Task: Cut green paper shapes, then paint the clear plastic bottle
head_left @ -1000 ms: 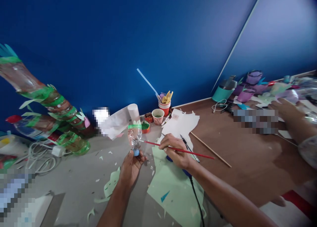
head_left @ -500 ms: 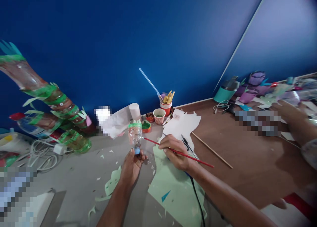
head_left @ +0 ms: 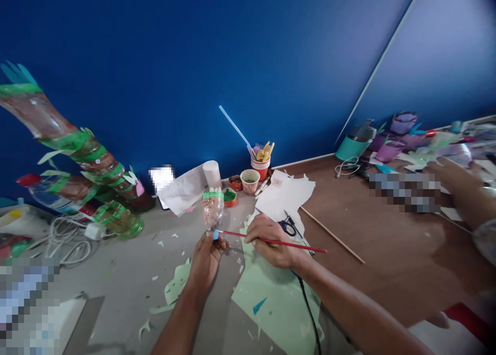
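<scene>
My left hand (head_left: 205, 259) grips a small clear plastic bottle (head_left: 212, 210) upside down by its blue cap end; a green paper fringe rings the bottle's top. My right hand (head_left: 271, 241) pinches a thin red paintbrush (head_left: 279, 241), whose tip touches the bottle low down, near the cap. Both hands hover over a pale green paper sheet (head_left: 271, 298) lying on the floor.
Paint cups (head_left: 250, 182) and a cup of tools (head_left: 260, 164) stand by the blue wall. Scissors (head_left: 289, 226), a wooden stick (head_left: 333, 236), white paper (head_left: 284, 192), a paper roll (head_left: 194, 187). A painted bottle sculpture (head_left: 85, 158) at left. Another person's arm (head_left: 461, 189) at right among purple crafts.
The brush tip has slid down the bottle from its middle toward the cap, and the brush now lies flatter. My left hand keeps its hold on the bottle.
</scene>
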The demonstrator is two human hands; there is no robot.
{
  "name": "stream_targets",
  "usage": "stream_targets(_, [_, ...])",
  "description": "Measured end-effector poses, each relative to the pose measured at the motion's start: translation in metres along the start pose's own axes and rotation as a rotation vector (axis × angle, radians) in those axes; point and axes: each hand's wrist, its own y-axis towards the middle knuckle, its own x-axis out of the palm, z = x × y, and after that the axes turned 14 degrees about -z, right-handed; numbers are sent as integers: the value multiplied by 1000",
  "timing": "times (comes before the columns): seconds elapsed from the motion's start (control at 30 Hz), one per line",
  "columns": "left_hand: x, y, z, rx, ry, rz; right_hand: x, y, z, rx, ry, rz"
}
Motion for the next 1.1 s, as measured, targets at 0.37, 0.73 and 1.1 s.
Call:
stream_targets(0.37, [-3,1,-1,23,7,-1,0,-2,3,33,0,110])
stream_targets(0.73, [-2,0,0,6,18,-14,-1,-4,5,93,36,134])
stream_targets(1.1, [-1,0,0,-18,-11,5,-4,-3,6,113,101,76])
